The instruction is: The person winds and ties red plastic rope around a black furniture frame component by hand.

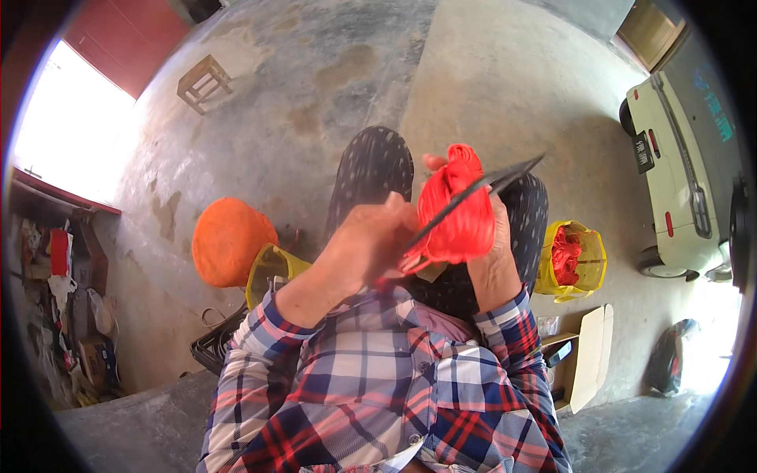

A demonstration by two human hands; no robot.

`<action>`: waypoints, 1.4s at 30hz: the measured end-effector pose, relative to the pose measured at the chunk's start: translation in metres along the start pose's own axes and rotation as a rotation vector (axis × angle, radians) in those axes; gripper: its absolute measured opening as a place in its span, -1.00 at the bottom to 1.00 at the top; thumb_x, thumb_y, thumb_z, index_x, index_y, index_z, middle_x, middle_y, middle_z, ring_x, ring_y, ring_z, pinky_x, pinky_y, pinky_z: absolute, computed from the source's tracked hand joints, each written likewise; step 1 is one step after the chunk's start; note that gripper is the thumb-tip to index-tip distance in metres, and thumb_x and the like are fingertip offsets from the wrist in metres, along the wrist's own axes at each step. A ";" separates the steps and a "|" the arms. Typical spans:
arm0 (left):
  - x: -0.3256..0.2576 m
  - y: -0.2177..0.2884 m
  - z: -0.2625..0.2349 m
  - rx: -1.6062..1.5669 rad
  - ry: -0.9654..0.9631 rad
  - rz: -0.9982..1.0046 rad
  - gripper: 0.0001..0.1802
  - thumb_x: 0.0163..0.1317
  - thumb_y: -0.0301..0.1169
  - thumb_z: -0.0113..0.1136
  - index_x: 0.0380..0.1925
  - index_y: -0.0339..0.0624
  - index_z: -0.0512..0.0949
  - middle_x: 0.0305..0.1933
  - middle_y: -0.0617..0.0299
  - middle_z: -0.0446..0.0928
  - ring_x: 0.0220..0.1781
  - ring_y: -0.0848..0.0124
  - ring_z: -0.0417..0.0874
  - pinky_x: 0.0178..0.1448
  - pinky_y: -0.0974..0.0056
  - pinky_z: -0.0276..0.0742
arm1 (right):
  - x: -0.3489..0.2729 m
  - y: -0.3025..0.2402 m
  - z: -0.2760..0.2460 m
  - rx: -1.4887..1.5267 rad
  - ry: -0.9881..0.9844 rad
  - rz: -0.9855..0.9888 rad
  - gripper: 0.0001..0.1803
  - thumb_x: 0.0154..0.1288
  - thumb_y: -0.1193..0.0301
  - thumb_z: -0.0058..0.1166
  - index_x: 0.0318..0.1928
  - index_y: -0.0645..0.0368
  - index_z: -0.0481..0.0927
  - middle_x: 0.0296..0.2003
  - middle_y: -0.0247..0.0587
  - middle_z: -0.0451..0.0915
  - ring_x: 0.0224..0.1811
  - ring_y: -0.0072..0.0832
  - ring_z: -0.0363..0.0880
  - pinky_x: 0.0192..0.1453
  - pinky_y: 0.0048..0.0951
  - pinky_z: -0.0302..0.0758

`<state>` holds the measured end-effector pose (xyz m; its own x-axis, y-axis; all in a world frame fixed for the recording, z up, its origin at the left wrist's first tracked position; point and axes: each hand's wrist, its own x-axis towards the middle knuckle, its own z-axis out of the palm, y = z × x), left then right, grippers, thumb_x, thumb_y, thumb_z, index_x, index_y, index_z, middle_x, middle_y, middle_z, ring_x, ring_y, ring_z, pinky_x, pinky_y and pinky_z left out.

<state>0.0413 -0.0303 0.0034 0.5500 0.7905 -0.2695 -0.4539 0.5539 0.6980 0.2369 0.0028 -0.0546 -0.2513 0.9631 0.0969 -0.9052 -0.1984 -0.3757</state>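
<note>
In front of my lap, a bright red bundle of fine strands rests in my right hand, whose fingers wrap round it from behind and the right side. Slanting across its front is a long, thin dark strip-like thing, pointed at its upper right end. My left hand is closed at the bundle's lower left, by the strip's lower end. Its fingertips are partly hidden and blurred, so I cannot tell whether they grip the strip or red strands.
Right of my knees stands a yellow bag with red material inside. An open cardboard box lies behind it. To my left are an orange round-topped thing and another yellow bag. Farther off are a wooden stool and a parked vehicle.
</note>
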 end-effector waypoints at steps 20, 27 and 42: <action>0.009 0.020 -0.065 -0.102 0.078 0.175 -0.65 0.19 -0.34 0.31 -0.03 -0.02 0.47 -0.30 0.05 0.52 -0.54 0.41 0.46 -0.63 0.42 0.26 | -0.066 -0.063 -0.004 -0.006 -0.009 -0.089 -0.48 0.47 -0.04 -0.24 -0.10 0.21 0.45 -0.61 -0.36 0.43 -0.62 -0.48 0.39 -0.20 -0.33 0.42; 0.007 0.014 -0.033 -0.051 0.142 0.195 -0.76 0.34 -0.29 0.13 -0.11 -0.19 0.54 -0.32 0.18 0.54 -0.46 0.45 0.49 -0.54 0.42 0.24 | -0.040 -0.029 0.017 -0.221 0.074 0.047 -0.40 0.26 0.47 0.07 0.30 0.31 0.27 0.04 -0.03 0.54 0.04 -0.27 0.58 0.17 -0.25 0.50; 0.009 -0.001 0.015 0.528 0.106 0.122 -0.54 0.35 -0.21 0.09 0.07 -0.37 0.43 0.02 0.15 0.52 0.09 0.37 0.53 0.20 0.27 0.39 | -0.020 0.007 0.033 -0.204 -0.022 0.179 -0.53 0.32 0.19 0.06 0.00 0.38 0.51 0.02 -0.01 0.54 0.00 -0.33 0.57 0.13 -0.34 0.49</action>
<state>0.0572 -0.0272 0.0102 0.4294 0.8778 -0.2123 -0.0815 0.2718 0.9589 0.2245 -0.0234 -0.0285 -0.4108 0.9112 0.0310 -0.7581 -0.3225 -0.5668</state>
